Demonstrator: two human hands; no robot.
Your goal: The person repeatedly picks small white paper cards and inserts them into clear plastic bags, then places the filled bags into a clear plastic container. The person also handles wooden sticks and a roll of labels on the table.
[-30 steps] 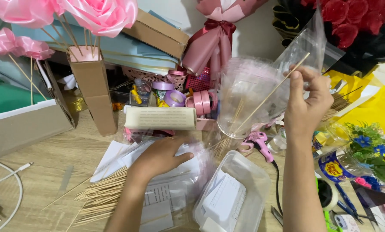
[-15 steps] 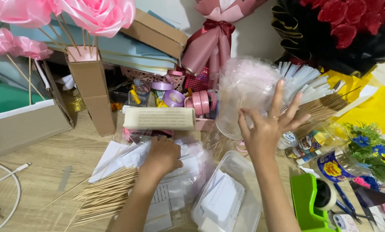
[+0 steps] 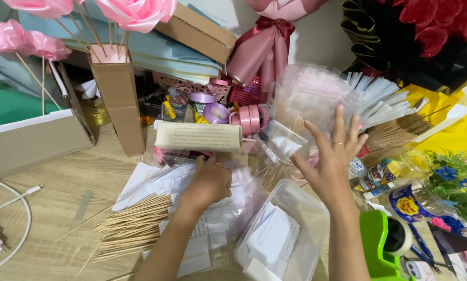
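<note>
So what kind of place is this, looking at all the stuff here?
Most likely a home craft table for making ribbon-flower bouquets: pink ribbon roses on sticks, pink ribbon rolls, a pile of wooden skewers by the left hand.

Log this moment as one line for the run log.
left hand: flat on clear bags | right hand: open, fingers spread, at bag stack | skewers: on table

Green tape dispenser [image 3: 382,244], pink ribbon rolls [image 3: 250,118]

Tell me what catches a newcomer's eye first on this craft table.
Big pink fabric roses on sticks rise from a tall cardboard box at top left. Mid-frame, the right hand spreads open before a stack of clear plastic bags, while the left hand presses on papers beside a pile of thin wooden skewers.
</note>
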